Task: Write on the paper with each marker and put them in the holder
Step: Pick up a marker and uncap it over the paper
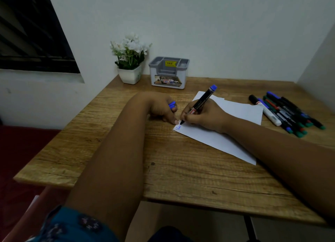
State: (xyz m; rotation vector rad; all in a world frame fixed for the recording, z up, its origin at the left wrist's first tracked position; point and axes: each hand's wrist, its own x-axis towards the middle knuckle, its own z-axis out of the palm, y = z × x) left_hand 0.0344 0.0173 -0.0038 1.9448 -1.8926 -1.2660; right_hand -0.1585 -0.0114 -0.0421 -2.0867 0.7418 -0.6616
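Right hand (204, 115) is wrapped tight around a black marker (201, 102) with a blue end, tip pressed down on the near-left corner of the paper (235, 111), where a few blue letters (178, 127) already sit. The paper lies flat on the wooden worktop (163, 169), angled, and it's the anchor here. Just left of it, the left hand (161, 108) is curled closed, a blue cap (172, 105) pinched in its fingers, one fingertip touching the sheet's corner beside the marker tip. Right of the paper, a bunch of markers (286, 112) lies side by side, black, white, with blue, green and red ends. Beyond the paper, toward the wall, stands the grey-and-white holder (169, 78), upright, compartments showing nothing inside from here. Left of the holder, a white pot of white flowers (129, 60).
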